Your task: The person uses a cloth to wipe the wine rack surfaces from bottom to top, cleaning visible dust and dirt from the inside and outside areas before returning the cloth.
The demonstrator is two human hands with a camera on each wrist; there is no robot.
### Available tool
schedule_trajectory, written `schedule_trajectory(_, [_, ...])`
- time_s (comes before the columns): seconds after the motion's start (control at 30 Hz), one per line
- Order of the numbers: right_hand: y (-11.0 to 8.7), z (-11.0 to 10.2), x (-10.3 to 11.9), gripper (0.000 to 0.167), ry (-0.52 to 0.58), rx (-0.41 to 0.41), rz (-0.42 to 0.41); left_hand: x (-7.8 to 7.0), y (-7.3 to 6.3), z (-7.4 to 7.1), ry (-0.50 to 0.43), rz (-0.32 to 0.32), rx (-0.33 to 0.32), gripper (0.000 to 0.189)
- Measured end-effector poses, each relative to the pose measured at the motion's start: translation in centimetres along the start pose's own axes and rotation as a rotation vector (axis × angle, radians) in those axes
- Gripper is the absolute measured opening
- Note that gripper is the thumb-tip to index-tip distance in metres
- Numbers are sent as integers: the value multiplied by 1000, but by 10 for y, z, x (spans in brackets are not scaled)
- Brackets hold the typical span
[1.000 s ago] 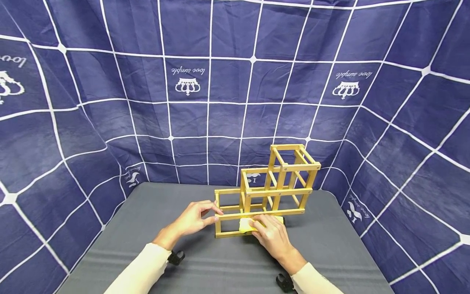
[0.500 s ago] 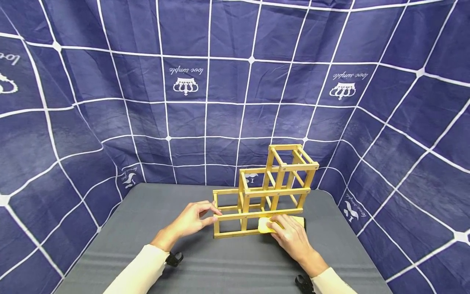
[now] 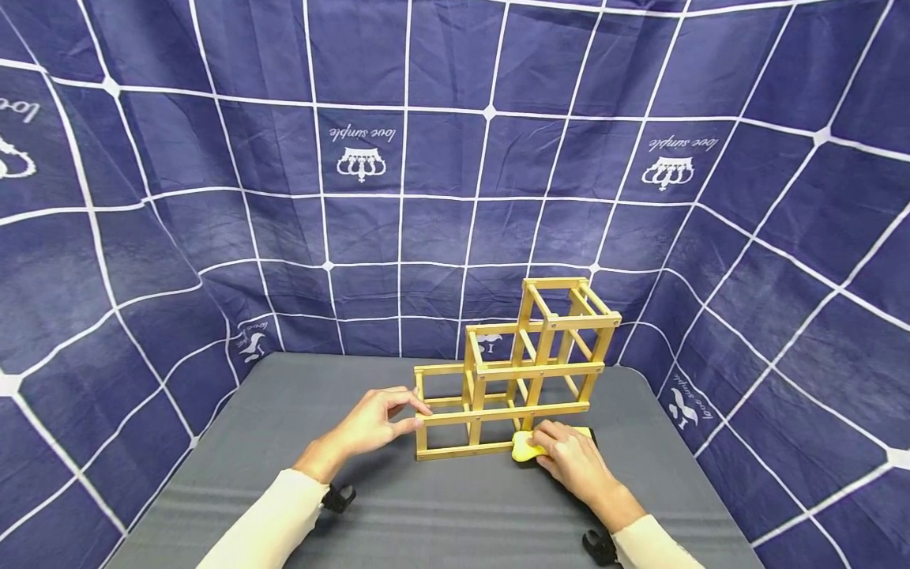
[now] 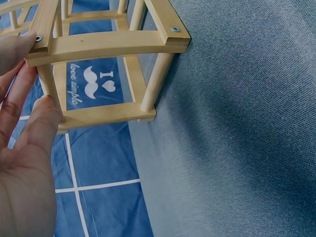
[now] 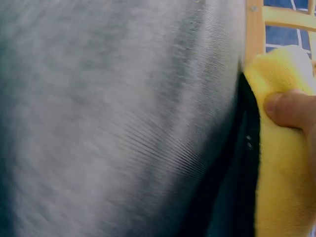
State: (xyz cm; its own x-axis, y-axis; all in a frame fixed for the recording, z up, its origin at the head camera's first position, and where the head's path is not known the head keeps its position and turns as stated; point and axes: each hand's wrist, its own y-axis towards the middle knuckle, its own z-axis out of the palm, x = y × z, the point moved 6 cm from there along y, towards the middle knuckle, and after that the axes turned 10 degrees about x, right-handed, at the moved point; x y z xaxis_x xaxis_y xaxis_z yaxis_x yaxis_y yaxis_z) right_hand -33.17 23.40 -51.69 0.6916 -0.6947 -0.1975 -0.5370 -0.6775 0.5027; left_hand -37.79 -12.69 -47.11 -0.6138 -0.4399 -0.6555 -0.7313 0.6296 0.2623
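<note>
Wooden rack (image 3: 538,371), one: pale yellowish wood, open frame of slats and dowels, standing upright on the grey tabletop (image 3: 426,525). Stepped in form, it rises from a single tier at the left to three tiers at the right. A round screw head (image 4: 175,29) shows at a corner in the left wrist view.

Left hand (image 3: 373,423), one: at the rack's near left end, thumb and fingers pinching the upper corner of the lowest tier.

Yellow cloth (image 3: 524,447), one: soft, plush-looking, with a dark edge; located at the lower front of the rack, toward its right end, against the bottom rail — whether it wraps round the wood cannot be told.

Right hand (image 3: 572,458), one: gripping the yellow cloth, fingers bent over it in the head view, thumb pressed into it in the right wrist view.

Sleeves, two, cream: left (image 3: 270,514) and right (image 3: 650,545), each with a black strap near the wrist.

Backdrop (image 3: 441,158), one: navy fabric with white grid lines, crown motifs and upside-down "love simple" lettering — a moustache print (image 4: 90,83) appears through the rack in the left wrist view.
</note>
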Motion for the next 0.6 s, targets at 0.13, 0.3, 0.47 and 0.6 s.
schedule_trajectory(0.13, [1,0,2,58,-9,-2,23,-1,-1,0,-11,-3,0,18])
schedule_trajectory(0.3, [-1,-14,2,49,-4,-163,37,0,-2,2,-23,-10,8,17])
schedule_trajectory(0.47, [-2,-19,2,23,53,-239,31,2,-2,2,-44,-11,8,17])
schedule_trajectory(0.6, [-1,-21,6,29,88,-287,-26,4,-2,2,-44,-14,6,18])
